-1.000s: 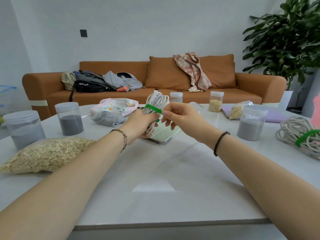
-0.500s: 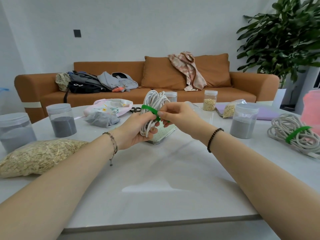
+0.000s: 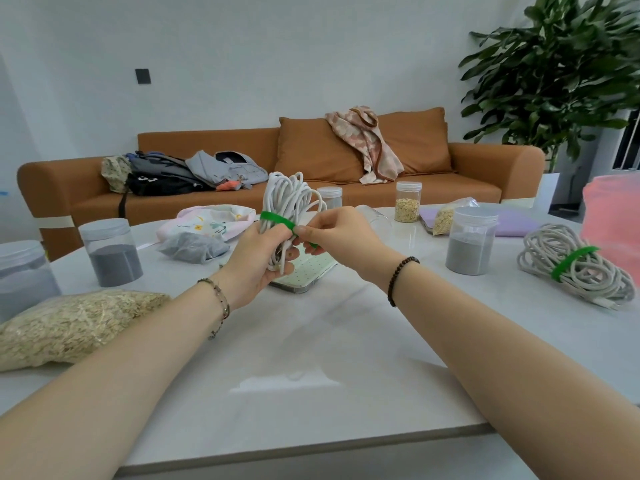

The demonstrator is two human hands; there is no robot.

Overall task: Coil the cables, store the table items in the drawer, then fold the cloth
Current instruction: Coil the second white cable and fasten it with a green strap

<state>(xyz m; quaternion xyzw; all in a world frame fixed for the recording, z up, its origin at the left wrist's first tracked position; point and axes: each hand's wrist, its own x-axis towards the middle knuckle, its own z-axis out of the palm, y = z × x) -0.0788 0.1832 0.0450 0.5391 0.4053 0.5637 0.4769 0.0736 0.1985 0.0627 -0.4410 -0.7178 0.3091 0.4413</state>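
Note:
My left hand (image 3: pixel 254 263) grips a coiled white cable (image 3: pixel 289 197) upright above the white table (image 3: pixel 311 358). A green strap (image 3: pixel 275 220) runs around the coil's middle. My right hand (image 3: pixel 337 233) pinches the strap's free end at the coil's right side. A second coiled grey cable (image 3: pixel 568 268), bound with a green strap, lies at the table's right. A pale floral cloth (image 3: pixel 207 221) sits crumpled behind my left hand. Beneath my hands lies a dotted green notebook (image 3: pixel 304 270).
Jars of grey powder (image 3: pixel 110 251) (image 3: pixel 471 244) (image 3: pixel 24 278) stand left and right. A bag of oats (image 3: pixel 72 323) lies near left, an oat jar (image 3: pixel 408 201) and a small oat bag (image 3: pixel 443 218) farther back. A grey pouch (image 3: pixel 192 249), a purple pad (image 3: pixel 516 223) and a pink object (image 3: pixel 613 220) are also on the table.
Both hands with the coil have drawn slightly nearer and lower. My right hand keeps pulling the green strap end around the coil. The view has swung a little to the right.

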